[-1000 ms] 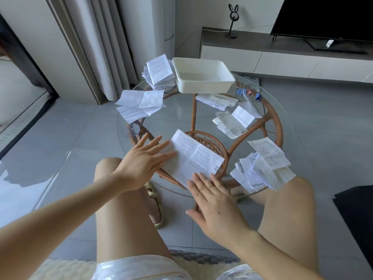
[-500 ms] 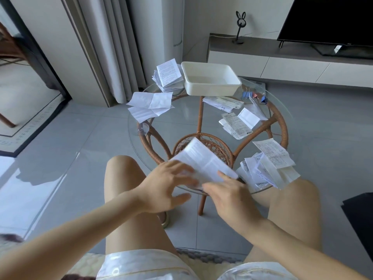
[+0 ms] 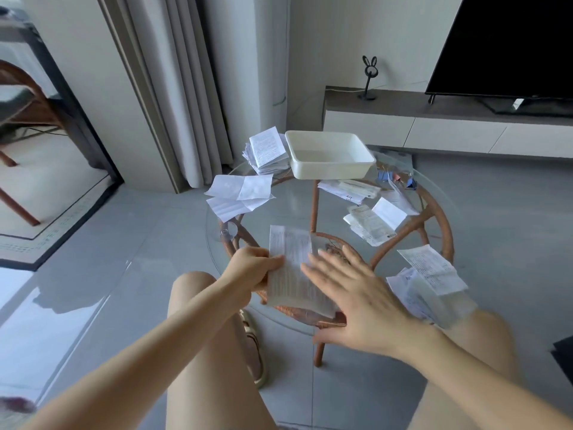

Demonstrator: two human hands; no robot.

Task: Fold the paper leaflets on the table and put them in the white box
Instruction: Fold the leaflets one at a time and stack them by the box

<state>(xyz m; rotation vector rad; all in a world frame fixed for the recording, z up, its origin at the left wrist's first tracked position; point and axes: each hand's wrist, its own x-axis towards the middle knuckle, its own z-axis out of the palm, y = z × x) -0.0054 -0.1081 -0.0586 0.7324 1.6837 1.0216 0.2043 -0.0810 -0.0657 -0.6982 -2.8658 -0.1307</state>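
Observation:
A printed paper leaflet [image 3: 290,268], folded into a narrow strip, is at the near edge of the round glass table [image 3: 297,209]. My left hand [image 3: 249,270] grips its left edge, thumb on top. My right hand [image 3: 353,293] lies flat with straight fingers along the leaflet's right side. The white box [image 3: 328,156] stands at the table's far side; nothing shows inside it. More leaflets lie around: a stack [image 3: 266,150] left of the box, flat sheets [image 3: 238,195] at left, some [image 3: 372,215] at right, a pile [image 3: 428,283] near my right knee.
Coloured binder clips [image 3: 395,178] lie right of the box. The table has a rattan frame [image 3: 434,218] under the glass. My knees flank its near edge. A TV stand [image 3: 434,119] with a television runs behind; curtains [image 3: 186,88] hang at the left.
The leaflet has been folded over into a narrower strip and turned upright. My left hand now grips its left edge, and my right hand has opened flat beside it.

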